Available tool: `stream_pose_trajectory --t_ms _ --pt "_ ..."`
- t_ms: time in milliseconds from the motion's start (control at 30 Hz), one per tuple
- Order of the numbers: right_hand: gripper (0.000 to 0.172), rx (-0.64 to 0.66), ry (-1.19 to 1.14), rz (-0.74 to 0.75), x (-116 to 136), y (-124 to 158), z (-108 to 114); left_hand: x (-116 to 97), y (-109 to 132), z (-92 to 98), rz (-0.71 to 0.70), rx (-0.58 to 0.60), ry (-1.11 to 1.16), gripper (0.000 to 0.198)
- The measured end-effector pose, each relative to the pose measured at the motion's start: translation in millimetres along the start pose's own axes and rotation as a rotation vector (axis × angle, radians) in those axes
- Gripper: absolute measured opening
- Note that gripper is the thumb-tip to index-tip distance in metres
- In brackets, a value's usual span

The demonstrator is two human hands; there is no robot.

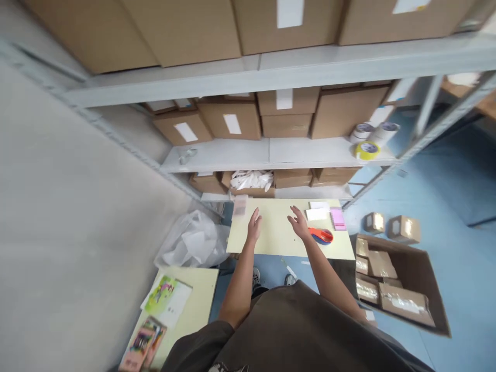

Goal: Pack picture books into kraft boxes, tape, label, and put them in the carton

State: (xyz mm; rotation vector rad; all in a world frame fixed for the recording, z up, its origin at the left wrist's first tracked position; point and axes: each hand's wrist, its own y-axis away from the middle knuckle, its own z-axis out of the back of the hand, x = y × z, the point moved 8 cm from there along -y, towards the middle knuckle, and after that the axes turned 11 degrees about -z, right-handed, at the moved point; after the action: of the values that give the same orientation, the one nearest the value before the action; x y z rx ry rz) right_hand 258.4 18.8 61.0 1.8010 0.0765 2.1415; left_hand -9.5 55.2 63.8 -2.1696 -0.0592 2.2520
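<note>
Left hand (254,226), right hand (298,223): I log both empty, uncurled, over the desk (276,232). Red-and-blue tool (322,236), toward near-right corner: right-arm swing could knock it off.

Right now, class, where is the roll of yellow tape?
In the head view, the yellow tape roll sits near the right end of the middle shelf, just in front of the white rolls and beyond the right hand.

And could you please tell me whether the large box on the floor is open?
Open: taped parcels show inside the large box.
</note>
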Motion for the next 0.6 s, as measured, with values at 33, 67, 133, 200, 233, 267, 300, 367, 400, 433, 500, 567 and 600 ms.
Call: stream_pose_trajectory --t_ms 33,67,133,200,233,267,300,367,400,433,500,567,600 --pt "0.062 0.053 0.028 0.024 3 -3 -16 1 11 16.6 0.005 -0.052 -0.01 0.055" --pt "0.062 0.112 0.053 0.043 6 -5 -34 1 24 34.5 0.008 -0.106 -0.02 0.054" --pt "0.064 0.235 0.095 0.073 12 -3 -77 -1 56 73.4 0.016 -0.224 -0.042 0.052" --pt "0.066 0.357 0.129 0.109 19 7 -124 -4 94 114.9 0.019 -0.356 -0.069 0.05" --pt "0.066 0.416 0.142 0.13 23 15 -148 -6 115 136.0 0.018 -0.425 -0.085 0.048" --pt "0.067 0.474 0.155 0.153 27 26 -173 -9 137 156.6 0.016 -0.492 -0.1 0.047" --pt "0.067 0.532 0.168 0.174 30 40 -198 -11 160 176.7 0.015 -0.556 -0.112 0.047" --pt "0.067 0.646 0.191 0.205 35 72 -248 -13 209 214.3 0.02 -0.68 -0.123 0.047" --pt "0.068 0.701 0.201 0.216 36 91 -272 -14 234 231.6 0.026 -0.739 -0.119 0.047" --pt "0.068 0.751 0.21 0.226 37 112 -295 -13 260 248.0 0.033 -0.796 -0.113 0.048" --pt "0.069 0.849 0.225 0.247 35 157 -339 -11 311 277.8 0.046 -0.895 -0.099 0.049" --pt "0.069 0.949 0.241 0.273 30 207 -380 -7 361 305.2 0.06 -0.978 -0.088 0.049" --pt "0.068 0.998 0.25 0.282 25 233 -399 -4 386 318.4 0.068 -1.016 -0.084 0.048"
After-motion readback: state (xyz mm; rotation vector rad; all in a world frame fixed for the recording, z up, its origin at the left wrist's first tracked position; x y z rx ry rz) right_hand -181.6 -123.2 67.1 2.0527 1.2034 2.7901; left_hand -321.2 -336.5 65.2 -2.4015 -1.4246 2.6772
